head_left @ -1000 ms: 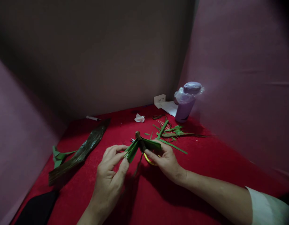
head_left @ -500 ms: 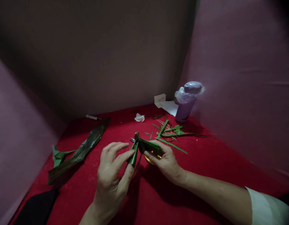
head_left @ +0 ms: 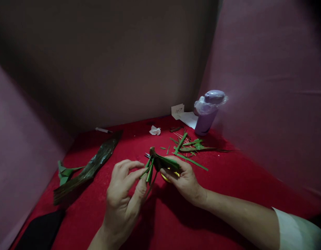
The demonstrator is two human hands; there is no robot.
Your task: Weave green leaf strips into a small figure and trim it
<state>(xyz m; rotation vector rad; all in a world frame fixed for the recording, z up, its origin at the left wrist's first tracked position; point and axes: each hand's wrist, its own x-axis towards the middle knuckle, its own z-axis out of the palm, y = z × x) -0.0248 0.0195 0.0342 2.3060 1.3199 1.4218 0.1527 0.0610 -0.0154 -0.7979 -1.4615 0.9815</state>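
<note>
A folded green leaf piece [head_left: 157,161], with a brown knotted top and several strips fanning down, is held above the red cloth in front of me. My right hand [head_left: 185,180] grips its right side between thumb and fingers. On the left side, my left hand [head_left: 128,192] pinches the hanging strips between thumb and forefinger, its other fingers loosely bent. Behind the leaf piece, partly hidden, lie yellow-handled scissors [head_left: 164,177]; their metal tips show to the left of the brown knot.
Long dark leaves [head_left: 98,163] and a folded green leaf [head_left: 64,173] lie left, near a syringe-like object [head_left: 103,130]. Cut strips [head_left: 190,159] lie right, before a purple container [head_left: 206,121] with plastic on top. Crumpled tissue [head_left: 155,130], white paper [head_left: 189,119] and a black object [head_left: 40,231] are also there.
My left thumb and forefinger have shifted slightly left and down along the strips, which now look more spread apart. My right hand has stayed nearly still.
</note>
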